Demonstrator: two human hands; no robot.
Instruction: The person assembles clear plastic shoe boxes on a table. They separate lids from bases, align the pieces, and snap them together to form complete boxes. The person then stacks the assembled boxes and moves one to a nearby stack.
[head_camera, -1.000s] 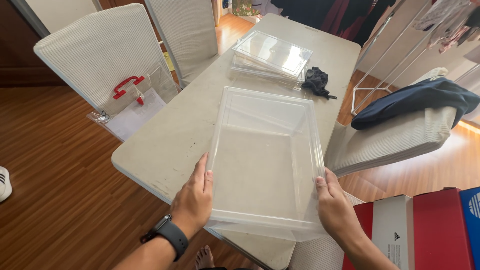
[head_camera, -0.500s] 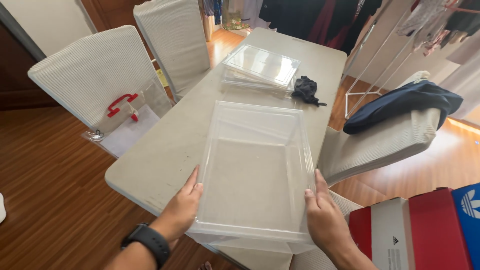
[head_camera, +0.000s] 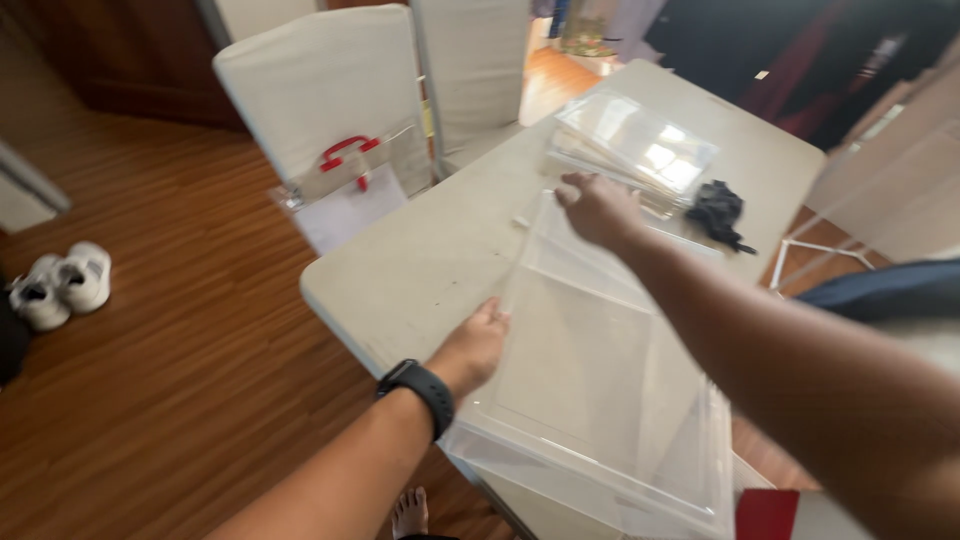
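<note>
Table (head_camera: 420, 260), clear bin (head_camera: 590, 380), both hands.

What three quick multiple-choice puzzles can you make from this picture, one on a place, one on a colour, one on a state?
1. Where does the small black cloth lie?
A. on the floor
B. on the grey table, beside the stack of clear plastic lids
C. on a chair

2. What colour is the handle on the clear pouch leaning against the white-covered chair?
A. red
B. green
C. yellow

3. How is the large clear plastic box being handled?
A. untouched
B. one hand only
C. both hands on it

Answers: 1 B, it rests on the tabletop next to the lids. 2 A, the handle is plainly red. 3 C, the left hand touches its near-left side and the right hand takes its far edge.
</note>
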